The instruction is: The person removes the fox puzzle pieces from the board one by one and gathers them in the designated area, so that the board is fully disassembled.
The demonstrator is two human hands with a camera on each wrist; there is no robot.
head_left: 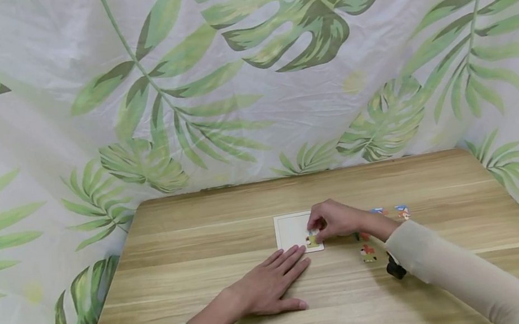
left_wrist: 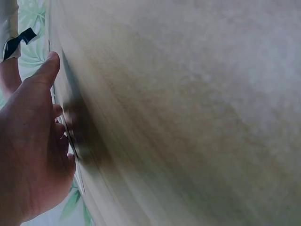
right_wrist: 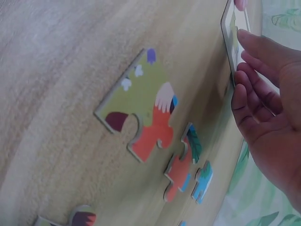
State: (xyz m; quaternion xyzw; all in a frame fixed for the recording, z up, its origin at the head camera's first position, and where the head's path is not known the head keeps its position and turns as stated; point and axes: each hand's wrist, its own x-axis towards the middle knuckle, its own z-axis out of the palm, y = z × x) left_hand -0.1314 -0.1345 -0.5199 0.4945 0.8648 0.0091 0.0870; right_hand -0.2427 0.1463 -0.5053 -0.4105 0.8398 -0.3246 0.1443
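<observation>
A white puzzle board [head_left: 293, 230] lies on the table with a green and yellow puzzle piece [head_left: 311, 241] at its lower right corner. My right hand [head_left: 337, 219] is over the board's right side, thumb and fingertips pinching at that piece; fingers partly cover it. In the right wrist view the thumb [right_wrist: 249, 41] is right at the board, the other fingers curled. My left hand [head_left: 271, 285] rests flat, palm down, fingers straight, fingertips at the board's lower left edge. The left wrist view shows the thumb side of this hand [left_wrist: 35, 141] low along the table.
Several loose puzzle pieces lie right of the board, partly under the right forearm: an orange and green one [head_left: 368, 253], an orange and blue one [head_left: 403, 212] and a blue one [head_left: 378, 211]. The wood-grain table [head_left: 200, 239] ends at a leaf-print curtain [head_left: 227, 88].
</observation>
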